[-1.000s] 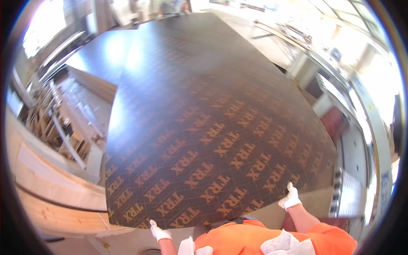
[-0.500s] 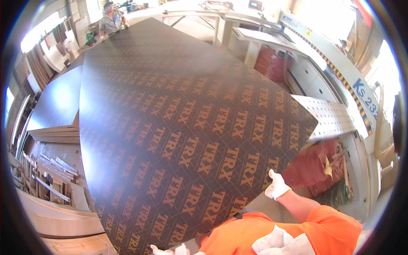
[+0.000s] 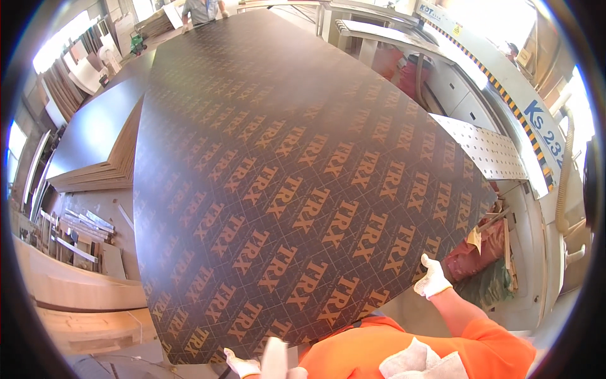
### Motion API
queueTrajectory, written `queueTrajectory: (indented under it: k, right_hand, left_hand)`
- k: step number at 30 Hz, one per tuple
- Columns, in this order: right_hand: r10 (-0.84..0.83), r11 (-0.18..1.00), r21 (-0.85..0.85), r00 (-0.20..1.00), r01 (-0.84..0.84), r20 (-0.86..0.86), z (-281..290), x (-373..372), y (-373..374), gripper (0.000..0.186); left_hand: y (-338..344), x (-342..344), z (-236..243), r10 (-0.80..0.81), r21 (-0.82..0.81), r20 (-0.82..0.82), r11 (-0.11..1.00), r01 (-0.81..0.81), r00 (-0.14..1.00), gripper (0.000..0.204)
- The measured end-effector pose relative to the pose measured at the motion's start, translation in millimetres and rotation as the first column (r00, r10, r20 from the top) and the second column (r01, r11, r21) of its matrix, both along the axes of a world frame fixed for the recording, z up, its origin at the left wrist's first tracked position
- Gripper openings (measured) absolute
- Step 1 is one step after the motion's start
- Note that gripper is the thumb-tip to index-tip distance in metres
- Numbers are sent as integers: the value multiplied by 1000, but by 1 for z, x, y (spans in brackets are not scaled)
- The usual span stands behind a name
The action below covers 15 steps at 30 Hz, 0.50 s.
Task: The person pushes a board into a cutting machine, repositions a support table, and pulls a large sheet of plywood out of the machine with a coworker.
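A large dark brown film-faced plywood sheet with repeated orange print fills the middle of the view. White work gloves cover both my hands. My right hand grips the near edge toward the right corner, its thumb over the top face and its fingers partly hidden below. At the near left corner, my left hand holds the same edge, thumb up and the other fingers mostly out of sight. At the far end another person in a grey shirt has gloved hands at the sheet's edge.
A stack of dark sheets stands to the left. Along the right runs a long grey machine with a striped beam and a perforated table. Below that table lies a red sack. Wood offcuts and curved timber panels sit lower left.
The plywood sheet has shifted right in the view, uncovering more of the left stack. My right hand has moved right with it. The other person now appears farther right and higher.
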State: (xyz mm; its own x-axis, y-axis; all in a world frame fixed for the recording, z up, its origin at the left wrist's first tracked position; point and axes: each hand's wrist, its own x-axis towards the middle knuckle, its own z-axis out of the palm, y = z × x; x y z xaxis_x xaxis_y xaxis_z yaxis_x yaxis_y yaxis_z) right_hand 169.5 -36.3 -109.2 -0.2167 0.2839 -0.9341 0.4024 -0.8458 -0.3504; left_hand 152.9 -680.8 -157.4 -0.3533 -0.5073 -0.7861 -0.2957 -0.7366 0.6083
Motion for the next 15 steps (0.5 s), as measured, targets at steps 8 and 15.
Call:
queueTrajectory:
  k: [8,15]
  right_hand:
    - [-191,970,90,934,228,-303,4,-5,-6,85]
    - [-162,850,403,896,339,-413,11,-11,-26,37]
  left_hand:
    - [3,3,2,101,306,15,947,-101,995,51]
    - [-12,22,36,-181,671,108,739,62,978,62]
